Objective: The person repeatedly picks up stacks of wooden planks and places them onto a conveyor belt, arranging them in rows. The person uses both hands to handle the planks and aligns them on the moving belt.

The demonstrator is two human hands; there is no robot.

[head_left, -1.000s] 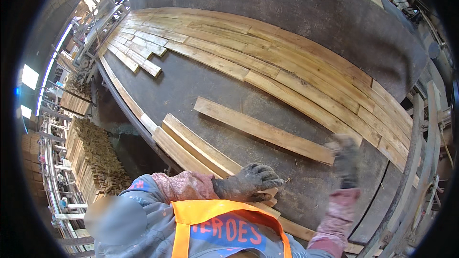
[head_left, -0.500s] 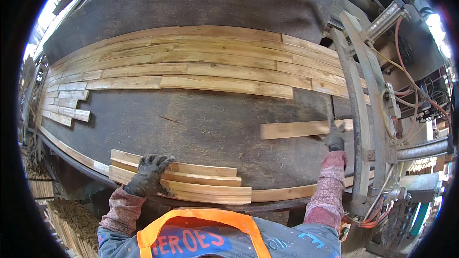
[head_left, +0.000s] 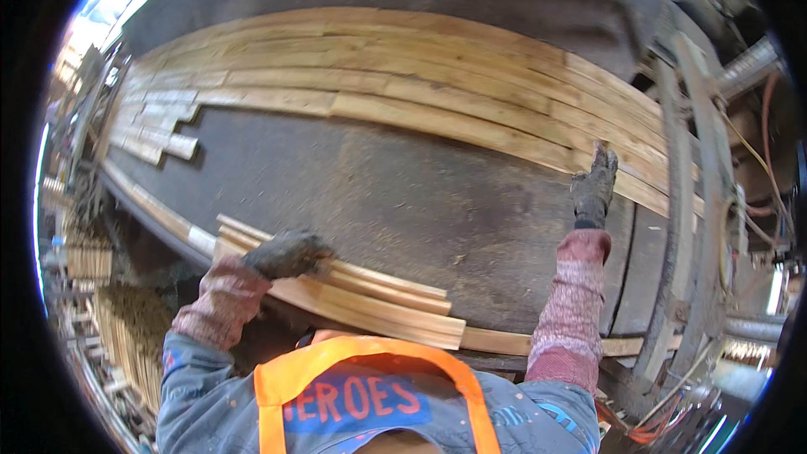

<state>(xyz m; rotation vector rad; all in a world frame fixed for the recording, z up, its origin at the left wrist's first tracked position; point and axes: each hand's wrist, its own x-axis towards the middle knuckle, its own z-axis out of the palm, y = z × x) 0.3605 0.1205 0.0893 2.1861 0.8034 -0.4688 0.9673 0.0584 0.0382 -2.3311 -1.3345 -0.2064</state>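
1. Loose planks [head_left: 374, 315]: a small bunch beneath and to the right of the fingers of the left hand [head_left: 288, 254], parallel to the near edge of the dark tabletop [head_left: 420, 210], seemingly kept there for easy reach.

2. Fingers of the left hand: gloved and over the bunch, apparently to steady it. Motion blur conceals whether they are spread, pressed together or pinching an edge; this cannot be told.

3. Fingers of the right hand [head_left: 595, 185]: gloved, stretched away from the body, slightly parted at the tips and pinching nothing visible. They overlap the near edge of the laid planks [head_left: 441, 111], possibly to align it; firm contact cannot be confirmed.

4. Same planks, extending leftward and beyond the right fingertips: rows set edge to edge with staggered joints, presumably so that they sit tightly together.

5. Grey frame [head_left: 713, 160]: to the right of the right fingers, standing across the ends of the rows.
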